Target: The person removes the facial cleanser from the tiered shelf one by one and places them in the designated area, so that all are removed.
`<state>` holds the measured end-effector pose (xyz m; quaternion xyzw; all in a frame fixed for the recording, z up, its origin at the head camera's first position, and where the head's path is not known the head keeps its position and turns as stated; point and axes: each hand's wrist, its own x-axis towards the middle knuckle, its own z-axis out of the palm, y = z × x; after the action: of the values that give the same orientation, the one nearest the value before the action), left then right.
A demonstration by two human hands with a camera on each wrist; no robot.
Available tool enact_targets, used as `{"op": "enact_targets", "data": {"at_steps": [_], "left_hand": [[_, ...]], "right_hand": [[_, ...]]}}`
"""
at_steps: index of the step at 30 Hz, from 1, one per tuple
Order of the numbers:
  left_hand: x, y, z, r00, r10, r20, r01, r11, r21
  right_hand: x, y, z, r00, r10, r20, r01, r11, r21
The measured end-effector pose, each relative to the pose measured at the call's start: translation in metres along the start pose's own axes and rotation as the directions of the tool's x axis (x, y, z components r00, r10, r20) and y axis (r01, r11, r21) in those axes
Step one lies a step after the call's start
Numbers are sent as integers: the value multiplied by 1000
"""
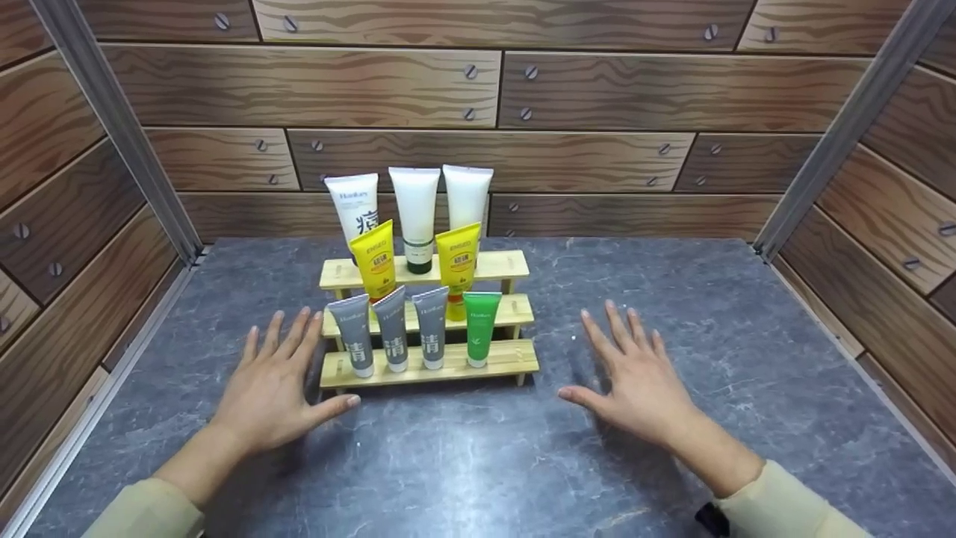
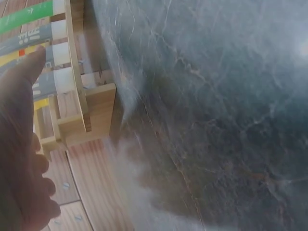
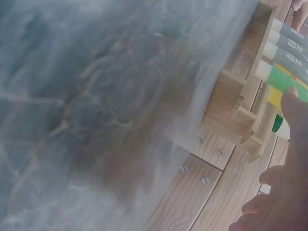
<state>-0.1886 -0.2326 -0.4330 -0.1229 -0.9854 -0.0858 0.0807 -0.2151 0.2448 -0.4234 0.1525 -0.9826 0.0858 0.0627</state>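
A three-step wooden display rack (image 1: 500,359) stands on the table in the head view. Its lowest step carries several tubes: three grey tubes (image 1: 392,329) and a green tube (image 1: 480,329). Two yellow tubes (image 1: 457,258) stand on the middle step, and three white tubes (image 1: 416,209) on the top one. Left of the rack, the left hand (image 1: 272,392) is spread with fingers straight, holding nothing; its thumb points toward the rack's front. The right hand (image 1: 638,381) is spread likewise to the right of the rack, apart from it and holding nothing.
The grey marble-patterned table (image 1: 463,463) is enclosed by wood-plank-patterned walls (image 1: 597,90) at the back and both sides. Metal posts (image 1: 123,127) rise at the two back corners. The rack sits left of the middle, near the back wall.
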Motion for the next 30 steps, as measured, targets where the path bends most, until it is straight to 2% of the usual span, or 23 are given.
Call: {"op": "enact_targets", "data": {"at_steps": [6, 14, 24, 30], "left_hand": [[13, -8, 10, 998, 50, -44, -53, 997, -63], [19, -18, 27, 987, 101, -122, -118, 982, -146], [19, -24, 40, 984, 81, -159, -117, 966, -232], [18, -24, 40, 985, 57, -161, -102, 954, -281]], "right_hand": [[3, 0, -4, 1000, -29, -8, 29, 999, 25], [6, 1, -7, 999, -43, -14, 44, 997, 63], [17, -2, -17, 997, -71, -15, 72, 992, 106], [31, -2, -31, 993, -106, -50, 114, 974, 195]]}}
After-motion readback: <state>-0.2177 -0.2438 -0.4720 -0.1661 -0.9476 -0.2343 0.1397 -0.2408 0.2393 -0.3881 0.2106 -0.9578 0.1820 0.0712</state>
